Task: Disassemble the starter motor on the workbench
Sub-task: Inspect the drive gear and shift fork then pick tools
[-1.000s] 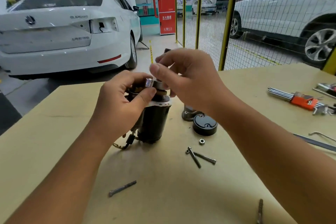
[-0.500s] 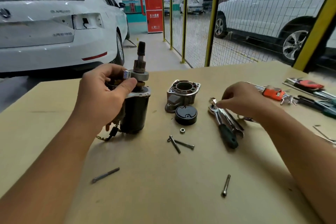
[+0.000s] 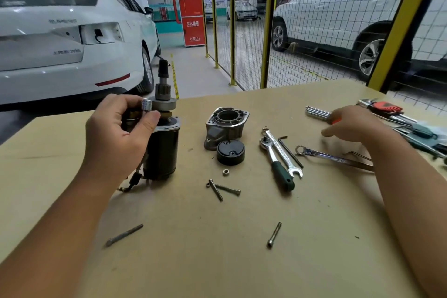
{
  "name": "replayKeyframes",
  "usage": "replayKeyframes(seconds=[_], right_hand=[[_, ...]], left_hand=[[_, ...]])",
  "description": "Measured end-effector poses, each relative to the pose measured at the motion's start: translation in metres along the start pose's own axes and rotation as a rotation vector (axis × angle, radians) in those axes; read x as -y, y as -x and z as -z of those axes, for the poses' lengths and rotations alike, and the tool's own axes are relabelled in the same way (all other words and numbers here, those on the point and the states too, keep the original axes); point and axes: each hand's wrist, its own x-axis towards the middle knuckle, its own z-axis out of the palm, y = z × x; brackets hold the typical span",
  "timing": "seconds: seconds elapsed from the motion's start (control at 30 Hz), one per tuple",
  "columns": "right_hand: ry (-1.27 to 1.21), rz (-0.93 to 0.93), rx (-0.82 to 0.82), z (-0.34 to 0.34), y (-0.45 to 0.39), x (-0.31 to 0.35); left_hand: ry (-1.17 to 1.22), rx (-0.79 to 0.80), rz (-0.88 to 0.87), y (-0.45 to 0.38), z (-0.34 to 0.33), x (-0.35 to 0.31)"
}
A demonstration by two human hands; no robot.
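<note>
Motor: the starter motor [image 3: 162,150] stands upright on the workbench [image 3: 217,249], left of centre, its pinion shaft pointing up.
Left hand: the left hand [image 3: 121,138] wraps round the motor's upper part, fingers curled on it; a small silver socket [image 3: 146,104] sits at the fingertips, and how it is held is hard to make out.
Right hand: the right hand [image 3: 350,123] hovers at the far right above the tools, blurred, fingers loosely bent and gripping nothing; it covers part of the hex keys [image 3: 316,112].
Hidden: the left hand hides the motor's left side; a wire end [image 3: 130,182] shows beneath the hand. The right forearm covers the handle of the far wrench [image 3: 321,155].
Removed parts: the grey housing [image 3: 226,126] lies right of the motor, the black cap [image 3: 230,152] touching its near side; a nut [image 3: 226,172] sits just near of the cap, then two crossed bolts [image 3: 222,190].
Loose bolts: one bolt [image 3: 274,234] lies near centre, a long bolt [image 3: 124,234] near left.
Tools: the ratchet [image 3: 278,164] and spanner [image 3: 284,152] lie side by side right of the cap, with a black hex key [image 3: 290,151] beside them. The red-handled tools [image 3: 384,107] at the far right edge are blurred.
Writing: the red cabinet [image 3: 191,8] bears white Chinese characters and "119". The lettering on the white car [image 3: 67,38] is too blurred to read.
</note>
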Motion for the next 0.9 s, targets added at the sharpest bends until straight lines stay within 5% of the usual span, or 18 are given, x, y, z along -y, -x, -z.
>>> replayKeyframes(seconds=[0.13, 0.27, 0.33, 0.67, 0.9], right_hand=[[-0.174, 0.095, 0.047, 0.025, 0.014, -0.013], [0.051, 0.106, 0.364, 0.029, 0.034, -0.02], [0.1, 0.111, 0.399, 0.023, 0.035, -0.019], [-0.134, 0.401, 0.151, -0.014, 0.036, 0.017], [-0.427, 0.292, -0.021, -0.027, 0.03, 0.029]], left_hand=[[0.073, 0.008, 0.082, 0.0, -0.006, 0.001], [0.087, 0.015, 0.124, -0.001, -0.014, -0.001], [0.054, 0.003, 0.09, 0.0, -0.013, 0.0], [0.232, 0.141, 0.115, -0.006, -0.003, 0.023], [0.266, 0.18, 0.106, -0.009, -0.002, 0.036]])
